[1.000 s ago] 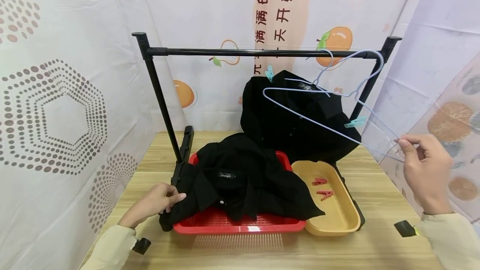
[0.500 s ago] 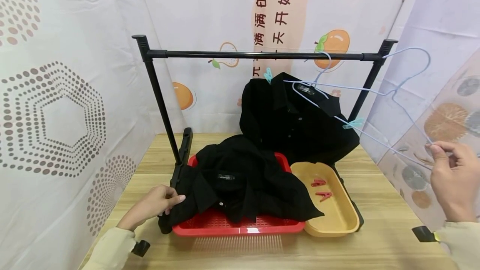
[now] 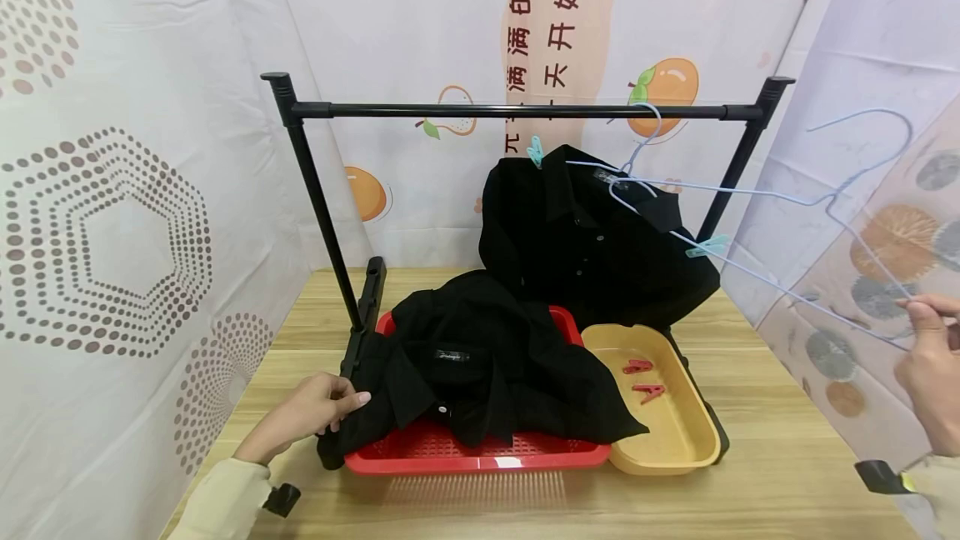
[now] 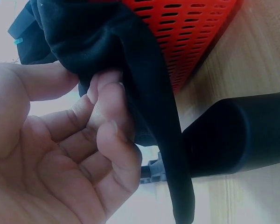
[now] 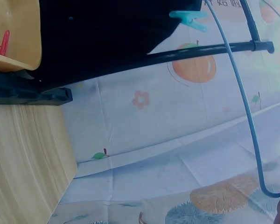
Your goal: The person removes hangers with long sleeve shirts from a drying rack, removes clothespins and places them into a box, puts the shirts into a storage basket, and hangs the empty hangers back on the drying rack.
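My left hand (image 3: pixel 318 408) pinches the edge of a black shirt (image 3: pixel 457 386) between thumb and fingers. That shirt lies spread over a red basket (image 3: pixel 480 462), its collar and label facing up. In the left wrist view the curled fingers (image 4: pixel 114 105) hold a fold of the black cloth (image 4: pixel 144 74). Off to the right, my right hand (image 3: pixel 933 365) pinches one end of a light blue hanger (image 3: pixel 780 194), whose hook points up. The right wrist view catches only the bent hanger wire (image 5: pixel 245 100) and a bit of the fingers at the edge.
A black rack (image 3: pixel 517 111) spans the table, with another black shirt (image 3: pixel 600 248) on a blue hanger, clipped by teal pegs (image 3: pixel 707 247). A yellow tray (image 3: pixel 660 452) holds two red pegs (image 3: pixel 647 392). Patterned curtains surround the wooden table (image 3: pixel 780 457).
My right hand has moved right, carrying the hanger away from the hung shirt and past the rack's right post. The left hand keeps its hold on the shirt in the basket.
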Motion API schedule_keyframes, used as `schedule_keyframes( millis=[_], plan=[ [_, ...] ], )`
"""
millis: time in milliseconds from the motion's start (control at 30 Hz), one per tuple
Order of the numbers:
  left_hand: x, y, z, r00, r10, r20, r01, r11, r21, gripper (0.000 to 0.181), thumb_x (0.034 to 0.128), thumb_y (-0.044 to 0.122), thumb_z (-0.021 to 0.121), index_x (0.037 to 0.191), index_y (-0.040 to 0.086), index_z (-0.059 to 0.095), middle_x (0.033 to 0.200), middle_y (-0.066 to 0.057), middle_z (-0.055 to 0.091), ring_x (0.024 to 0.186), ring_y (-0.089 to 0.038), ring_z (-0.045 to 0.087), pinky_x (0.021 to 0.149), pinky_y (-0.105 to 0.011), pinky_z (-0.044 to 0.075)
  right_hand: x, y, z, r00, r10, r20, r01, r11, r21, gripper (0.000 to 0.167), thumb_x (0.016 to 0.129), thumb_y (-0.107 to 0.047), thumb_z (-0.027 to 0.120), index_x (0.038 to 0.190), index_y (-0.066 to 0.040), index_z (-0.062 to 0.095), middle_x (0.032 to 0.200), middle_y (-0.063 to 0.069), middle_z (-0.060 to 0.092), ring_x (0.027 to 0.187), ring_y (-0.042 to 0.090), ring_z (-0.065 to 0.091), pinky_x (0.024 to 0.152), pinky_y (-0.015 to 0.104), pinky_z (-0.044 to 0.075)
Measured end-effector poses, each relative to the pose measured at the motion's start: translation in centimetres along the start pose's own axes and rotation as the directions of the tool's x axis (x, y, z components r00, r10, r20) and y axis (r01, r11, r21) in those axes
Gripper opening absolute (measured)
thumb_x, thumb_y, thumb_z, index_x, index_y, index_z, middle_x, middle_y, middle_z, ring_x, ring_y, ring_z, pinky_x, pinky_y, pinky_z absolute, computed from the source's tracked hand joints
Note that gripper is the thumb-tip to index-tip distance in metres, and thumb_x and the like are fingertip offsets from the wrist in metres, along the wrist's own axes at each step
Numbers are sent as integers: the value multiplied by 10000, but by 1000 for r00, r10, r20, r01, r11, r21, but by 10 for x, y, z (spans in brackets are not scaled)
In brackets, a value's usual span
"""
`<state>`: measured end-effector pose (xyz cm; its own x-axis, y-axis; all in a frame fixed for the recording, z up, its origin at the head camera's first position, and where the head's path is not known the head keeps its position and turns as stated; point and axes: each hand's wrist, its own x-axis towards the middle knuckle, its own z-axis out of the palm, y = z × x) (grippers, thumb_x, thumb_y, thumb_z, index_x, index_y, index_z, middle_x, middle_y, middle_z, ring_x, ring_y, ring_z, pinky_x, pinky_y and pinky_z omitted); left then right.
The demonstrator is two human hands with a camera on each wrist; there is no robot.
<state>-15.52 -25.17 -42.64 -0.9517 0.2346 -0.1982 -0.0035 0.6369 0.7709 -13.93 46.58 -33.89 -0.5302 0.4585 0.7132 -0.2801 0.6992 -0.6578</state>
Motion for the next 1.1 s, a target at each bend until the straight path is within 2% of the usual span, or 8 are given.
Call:
schedule_keyframes(
  millis=[67, 133, 233, 300, 667, 867, 1000, 1100],
  plan=[
    [0, 0, 0, 1000, -1, -1, 1, 1000, 0, 363, 1013, 377, 663, 806, 79, 654, 670, -61, 566, 582, -178, 525, 488, -273, 408, 0, 2, -1, 1000, 14, 4, -14, 999, 50, 252, 1081, -178, 522, 1079, -387, 664, 730, -227, 453, 600, -58, 357, 519, 133, 257],
    [-1, 1, 0, 1000, -1, -1, 1, 1000, 0, 361, 1013, 372, 663, 804, 78, 653, 675, -66, 567, 588, -181, 531, 489, -273, 410, 0, 5, -1, 1000, 10, 11, -11, 994, 105, 232, 1085, -140, 498, 1102, -273, 689, 839, -258, 523, 754, -87, 459, 679, 123, 360],
    [-2, 2, 0, 1000, -1, -2, 1, 1000, 1, 357, 1014, 365, 663, 803, 77, 653, 679, -72, 567, 588, -184, 531, 489, -275, 410, 1, 8, -2, 999, 13, 29, -18, 985, 171, 226, 1088, -102, 470, 1099, -204, 671, 1036, -270, 525, 1064, -46, 446, 981, 127, 250],
    [-2, 2, 0, 1000, -4, -5, 4, 1000, 3, 352, 1015, 359, 663, 804, 77, 654, 682, -72, 567, 593, -187, 533, 491, -276, 411, 2, 10, -3, 999, 22, 26, -26, 982, 187, 210, 1095, -127, 459, 1082, -226, 643, 1042, -261, 511, 1095, -40, 440, 1021, 136, 240],
    [-2, 2, 1, 1000, -11, -7, 11, 1000, -3, 353, 1011, 356, 671, 799, 75, 651, 674, -69, 565, 599, -191, 536, 494, -274, 413, 1, 29, -3, 999, 20, -35, -13, 979, 204, 314, 1102, -140, 438, 1022, -404, 588, 1025, -296, 482, 1052, -63, 417, 982, 95, 250],
    [-2, 2, 1, 1000, -12, -6, 12, 1000, -6, 351, 1009, 362, 672, 803, 77, 655, 677, -85, 573, 594, -188, 535, 493, -273, 414, 0, 33, -5, 1000, 14, -27, -11, 993, 117, 237, 1098, -175, 453, 1085, -320, 641, 1040, -326, 500, 1089, -86, 443, 1037, 142, 253],
    [-2, 1, 1, 1000, -6, -6, 6, 1000, -5, 355, 1009, 367, 670, 807, 76, 657, 677, -79, 570, 598, -189, 535, 494, -274, 415, 1, 32, -5, 996, 89, 16, -90, 989, 113, 237, 1100, -170, 453, 1053, -241, 674, 1031, -302, 512, 1079, -67, 446, 993, 112, 249],
    [-1, 0, 1, 1000, -1, -5, 1, 1000, -8, 362, 1009, 373, 670, 808, 72, 655, 675, -69, 565, 605, -192, 537, 497, -282, 418, 4, 30, -1, 994, 112, 1, -111, 985, 131, 271, 1088, -151, 482, 983, -302, 681, 997, -285, 522, 1020, -52, 444, 933, 112, 258]
  ],
)
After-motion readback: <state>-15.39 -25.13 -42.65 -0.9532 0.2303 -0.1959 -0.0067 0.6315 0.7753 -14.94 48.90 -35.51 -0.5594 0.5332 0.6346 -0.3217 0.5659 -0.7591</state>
